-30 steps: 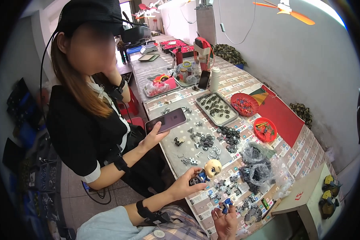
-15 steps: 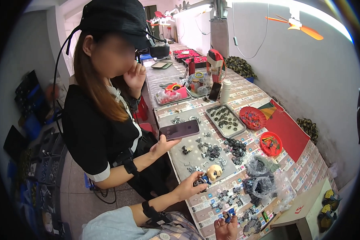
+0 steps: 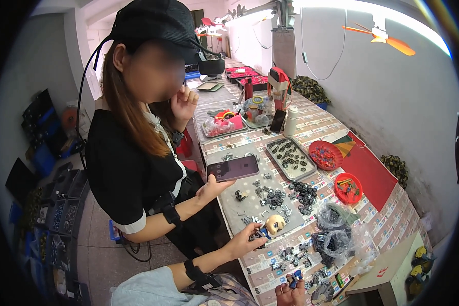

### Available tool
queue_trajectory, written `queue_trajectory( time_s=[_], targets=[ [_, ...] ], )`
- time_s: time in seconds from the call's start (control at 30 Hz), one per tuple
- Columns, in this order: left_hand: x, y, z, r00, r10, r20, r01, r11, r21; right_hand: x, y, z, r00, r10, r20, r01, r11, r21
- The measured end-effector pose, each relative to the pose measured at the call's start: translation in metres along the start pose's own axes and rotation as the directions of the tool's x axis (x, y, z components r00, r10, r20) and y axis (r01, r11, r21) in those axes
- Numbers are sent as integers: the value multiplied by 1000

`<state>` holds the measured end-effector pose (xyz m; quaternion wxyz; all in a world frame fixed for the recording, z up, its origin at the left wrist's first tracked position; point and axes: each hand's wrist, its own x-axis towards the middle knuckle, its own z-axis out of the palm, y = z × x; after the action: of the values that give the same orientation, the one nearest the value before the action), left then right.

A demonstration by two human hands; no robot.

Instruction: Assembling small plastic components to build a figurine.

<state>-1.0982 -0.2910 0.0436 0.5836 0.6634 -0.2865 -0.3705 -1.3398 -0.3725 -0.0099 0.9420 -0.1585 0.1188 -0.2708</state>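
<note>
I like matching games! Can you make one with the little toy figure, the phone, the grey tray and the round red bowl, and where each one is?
Things:
1. small toy figure
2. smartphone
3. grey tray of dark parts
4. round red bowl

Places:
A. on the red mat near the wall
B. in the co-worker's hand, over the table edge
C. flat on the table, past the phone
D. at the left hand fingertips

Pairs: 1-D, 2-B, 3-C, 4-A

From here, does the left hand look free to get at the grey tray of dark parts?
Probably not without effort: the left hand already holds a small figure, and the tray lies far up the table, beyond the co-worker's phone.
</note>
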Motion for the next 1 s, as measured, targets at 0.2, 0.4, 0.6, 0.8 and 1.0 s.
queue_trajectory(
  time_s=[0.2, 0.4, 0.6, 0.8, 1.0],
  targets=[
    [-1, -1, -2, 1000, 6, 5, -6, 1000, 8, 2, 3, 1, 999, -10, 32, 10, 1000, 4],
    [-1, 2, -3, 1000, -4, 13, 4, 1000, 21, 2, 2, 3, 1000, 1, 24, -1, 1000, 10],
    [2, 1, 1, 1000, -2, 24, 2, 1000, 3, 2, 2, -10, 1000, -1, 15, 1, 1000, 19],
    [1, 0, 5, 1000, 2, 27, -2, 1000, 9, 0, 1, -12, 1000, -24, -1, 24, 999, 25],
    [4, 1, 7, 999, -24, 33, 23, 1000, 4, 0, 2, -14, 997, -20, -79, 21, 1000, 23]
  ],
)
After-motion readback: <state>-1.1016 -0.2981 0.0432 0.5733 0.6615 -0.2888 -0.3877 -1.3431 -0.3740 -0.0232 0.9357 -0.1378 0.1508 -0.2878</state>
